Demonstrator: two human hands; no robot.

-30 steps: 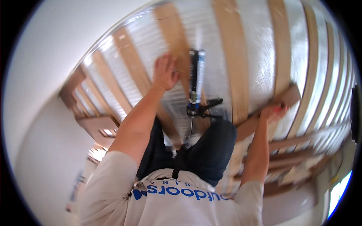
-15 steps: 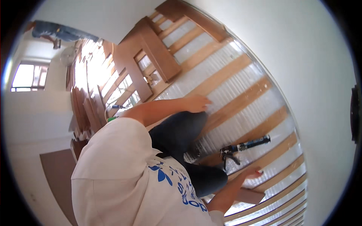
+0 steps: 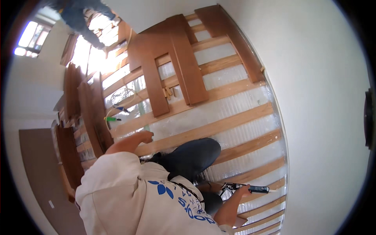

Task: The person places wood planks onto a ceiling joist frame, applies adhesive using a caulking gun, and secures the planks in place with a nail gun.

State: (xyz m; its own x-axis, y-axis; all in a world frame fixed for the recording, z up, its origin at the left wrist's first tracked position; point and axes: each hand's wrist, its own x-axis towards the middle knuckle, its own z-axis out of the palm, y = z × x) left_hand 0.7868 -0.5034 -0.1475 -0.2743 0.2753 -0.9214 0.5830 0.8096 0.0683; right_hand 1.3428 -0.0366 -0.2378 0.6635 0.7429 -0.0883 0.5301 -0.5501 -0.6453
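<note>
My right hand (image 3: 243,192) is wrapped around a caulking gun (image 3: 258,189) with a dark cartridge in it. Its pale nozzle points toward the white wall at the right, and its trigger end lies by my dark-trousered leg. Off to the left, my left hand (image 3: 145,137) is held over the slatted floor with its fingers curled in, and nothing shows in it. Beyond it, brown floorboards (image 3: 188,74) cover part of the wooden battens (image 3: 219,127). A small brown board piece (image 3: 240,222) shows partly behind my right forearm.
Stacked brown boards (image 3: 92,113) lie along the left. Near them are a green-handled tool (image 3: 112,119), a blue tool (image 3: 122,109) and a pale cord. Small wood pieces (image 3: 168,93) sit in a floor gap. Another person's legs (image 3: 84,23) show at the far left.
My right hand has taken hold of the caulking gun, which lay on the battens before. My left hand has moved left and its fingers have curled. The other person has come closer.
</note>
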